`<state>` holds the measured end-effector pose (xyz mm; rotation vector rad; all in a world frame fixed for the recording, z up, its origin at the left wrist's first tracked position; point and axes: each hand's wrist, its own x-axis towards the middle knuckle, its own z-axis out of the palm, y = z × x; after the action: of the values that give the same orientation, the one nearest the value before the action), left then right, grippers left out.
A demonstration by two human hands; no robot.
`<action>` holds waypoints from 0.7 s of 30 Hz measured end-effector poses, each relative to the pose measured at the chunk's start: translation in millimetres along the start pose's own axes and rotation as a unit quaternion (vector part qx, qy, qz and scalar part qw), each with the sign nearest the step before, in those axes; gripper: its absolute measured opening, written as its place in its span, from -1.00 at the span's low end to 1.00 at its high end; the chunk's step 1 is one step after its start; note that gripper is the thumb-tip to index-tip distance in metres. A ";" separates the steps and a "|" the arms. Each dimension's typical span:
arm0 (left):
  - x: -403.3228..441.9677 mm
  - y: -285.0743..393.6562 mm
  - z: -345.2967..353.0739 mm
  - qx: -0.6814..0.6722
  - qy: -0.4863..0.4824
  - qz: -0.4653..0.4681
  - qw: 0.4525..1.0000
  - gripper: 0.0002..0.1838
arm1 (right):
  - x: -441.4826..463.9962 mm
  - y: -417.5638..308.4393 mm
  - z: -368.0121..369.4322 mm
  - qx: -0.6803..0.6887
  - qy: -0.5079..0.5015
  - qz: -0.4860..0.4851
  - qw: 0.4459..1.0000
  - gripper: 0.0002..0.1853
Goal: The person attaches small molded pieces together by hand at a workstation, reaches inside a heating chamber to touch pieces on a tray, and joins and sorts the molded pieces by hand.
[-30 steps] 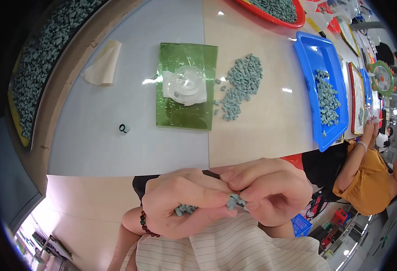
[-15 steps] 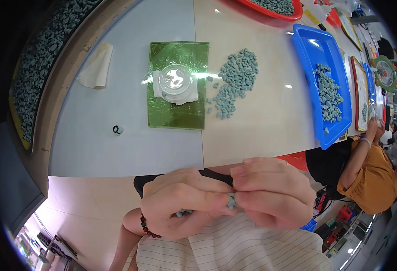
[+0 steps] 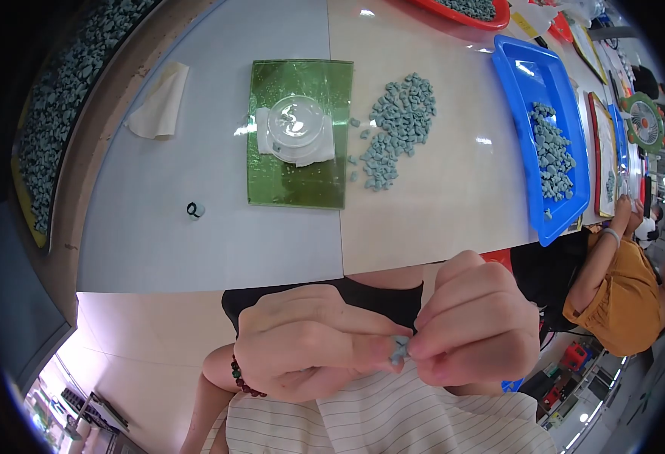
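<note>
Close in front of my body, both hands meet over a small grey-green piece [image 3: 400, 349] with a dark line across it, something like a stone chip. My left hand [image 3: 306, 337] is closed, thumb and forefinger pinching the piece; its palm is hidden. My right hand [image 3: 478, 325] is closed too, its fingertips pressed together at the piece's right edge. Beyond them on the table, a pile of similar pieces [image 3: 402, 113] lies beside a shiny green slab [image 3: 296, 188]. A clear round dish [image 3: 296, 125] sits on a folded white sheet [image 3: 319, 155] on that slab.
A blue tray [image 3: 525, 144] with more pieces stands at the right, a red basin [image 3: 491, 24] behind it. A pale cloth [image 3: 162, 106] and a small dark-rimmed cap-like item [image 3: 196, 210] lie at left. Another person in an orange garment [image 3: 618, 306] sits at the right.
My hands have shifted slightly right and down with the piece. My right fingers have curled in more. The loose pieces seen in my left palm before are now hidden.
</note>
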<state>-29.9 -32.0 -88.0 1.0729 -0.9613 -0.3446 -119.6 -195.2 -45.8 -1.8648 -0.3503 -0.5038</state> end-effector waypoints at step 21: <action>-30.2 -1.5 11.4 0.067 0.122 -0.083 0.987 -0.82 | 4.2 -2.0 -10.7 -0.061 0.000 -0.077 0.995 -0.91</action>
<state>-55.9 -19.4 -102.5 1.2905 -0.6860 -0.2804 -118.7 -204.6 -38.9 -1.9645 -0.4758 -0.6424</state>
